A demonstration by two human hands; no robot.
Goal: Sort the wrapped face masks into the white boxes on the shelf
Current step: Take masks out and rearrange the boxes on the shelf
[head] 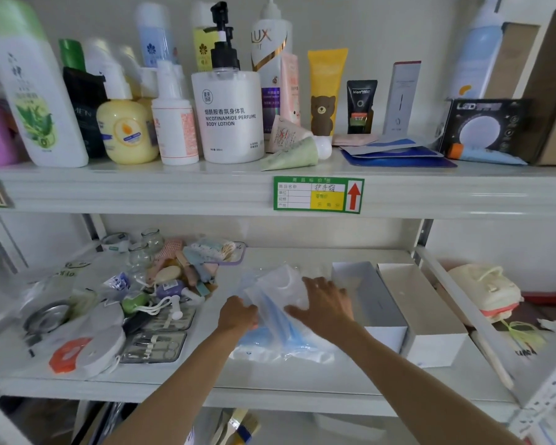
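- Fingers first: the right hand [323, 301] lies with fingers spread flat on the heap of wrapped face masks [280, 313], pressing rather than gripping; the left hand [238, 316] has its fingers curled into the heap's left edge, pinching the film.
- The lower shelf [270, 377] carries the heap mid-shelf, just beside the two white boxes [427, 319] on its right, both open-topped.
- The heap itself: clear plastic sleeves, blue and white masks inside. I'd judge them very light, limp and slick, prone to sliding off each other.
- A single packet is best pinched at a wrapper edge or corner, one at a time; a flat palm would drag several.
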